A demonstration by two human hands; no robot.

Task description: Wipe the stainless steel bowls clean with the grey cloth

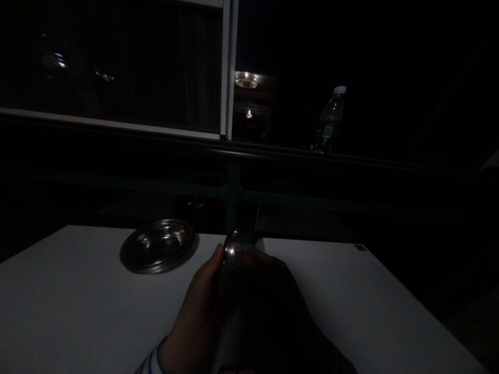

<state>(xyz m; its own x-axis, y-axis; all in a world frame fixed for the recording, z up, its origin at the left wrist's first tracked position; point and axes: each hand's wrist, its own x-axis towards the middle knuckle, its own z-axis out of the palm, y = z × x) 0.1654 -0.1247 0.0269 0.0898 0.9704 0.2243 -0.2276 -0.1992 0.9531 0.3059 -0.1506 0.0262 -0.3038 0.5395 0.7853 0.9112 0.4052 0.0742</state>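
Note:
Just past the front middle of the table, my left hand (197,306) grips a shiny, rounded metal dish (231,250) by its left side, with the thumb up along the edge. My right hand (273,285) lies across the dish from the right, fingers bent and pressed on it. Under those fingers shows a dark speckled patch (242,247), and I cannot tell whether it is a cloth or part of the dish. A small pale shape (260,244) sits beside the fingertips. Deep shadow hides most of the right hand and the lower part of the dish.
A stack of shiny metal dishes (158,246) stands at the left on the white table (78,301). A small dark label (359,248) marks the table's far right corner. Behind are a window frame (228,67) and a plastic bottle (330,122) with a white cap.

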